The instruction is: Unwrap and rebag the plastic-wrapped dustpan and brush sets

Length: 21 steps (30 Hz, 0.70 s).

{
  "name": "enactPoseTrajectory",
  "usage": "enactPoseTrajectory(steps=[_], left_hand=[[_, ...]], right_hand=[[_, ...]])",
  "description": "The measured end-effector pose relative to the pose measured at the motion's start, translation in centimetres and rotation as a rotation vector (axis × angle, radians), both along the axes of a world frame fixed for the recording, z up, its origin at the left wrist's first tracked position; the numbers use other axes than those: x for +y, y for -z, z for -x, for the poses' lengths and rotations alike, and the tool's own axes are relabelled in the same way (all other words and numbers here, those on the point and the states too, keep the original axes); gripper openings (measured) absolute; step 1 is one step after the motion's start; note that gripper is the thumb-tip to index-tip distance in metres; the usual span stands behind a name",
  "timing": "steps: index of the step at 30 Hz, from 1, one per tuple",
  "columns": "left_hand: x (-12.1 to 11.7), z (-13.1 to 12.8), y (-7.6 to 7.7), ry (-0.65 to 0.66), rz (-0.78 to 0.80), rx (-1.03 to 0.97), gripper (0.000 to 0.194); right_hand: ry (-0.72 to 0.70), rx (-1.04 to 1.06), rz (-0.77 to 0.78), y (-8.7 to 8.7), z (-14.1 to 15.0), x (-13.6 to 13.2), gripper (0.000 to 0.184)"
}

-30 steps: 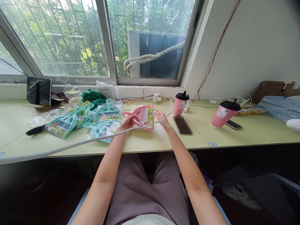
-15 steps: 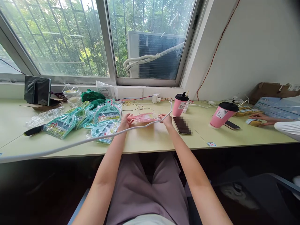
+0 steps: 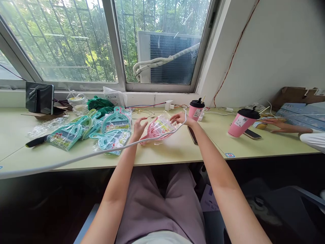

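Note:
A pink dustpan-and-brush set in clear wrap [image 3: 158, 128] is tilted up off the pale green desk [image 3: 167, 152] in front of me. My right hand [image 3: 180, 118] grips its far right edge from above. At the set's left end, by the handle, my left hand [image 3: 139, 126] rests against the wrap with its fingers spread. A white cable [image 3: 76, 157] runs across the desk and over the set toward my right hand.
A pile of teal dustpan sets [image 3: 111, 130] lies to the left, with a black-handled tool [image 3: 35, 140] beyond. A dark phone [image 3: 192, 134] lies beside my right forearm. Two pink cups [image 3: 196, 110] [image 3: 242, 122] stand right. Another person's hand [image 3: 279, 124] rests far right.
The pink set was held upright, then laid flat, and now is tipped up again at an angle. My left hand has loosened and spread. The other person's hand came in at the right.

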<state>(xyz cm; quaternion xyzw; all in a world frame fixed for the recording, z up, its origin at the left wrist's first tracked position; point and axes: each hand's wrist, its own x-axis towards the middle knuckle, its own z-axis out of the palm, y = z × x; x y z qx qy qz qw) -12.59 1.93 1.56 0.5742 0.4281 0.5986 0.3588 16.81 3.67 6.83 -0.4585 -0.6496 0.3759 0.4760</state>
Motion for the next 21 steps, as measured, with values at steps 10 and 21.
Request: enactPoseTrajectory(steps=[10, 21], left_hand=[[0.0, -0.1, 1.6, 0.488, 0.323, 0.053, 0.061], [0.6, 1.1, 1.8, 0.532, 0.456, 0.106, 0.042]], right_hand=[[-0.075, -0.616, 0.042, 0.6, 4.9, -2.0, 0.012], [-0.011, -0.343, 0.035, 4.8, 1.7, -3.5, 0.053]])
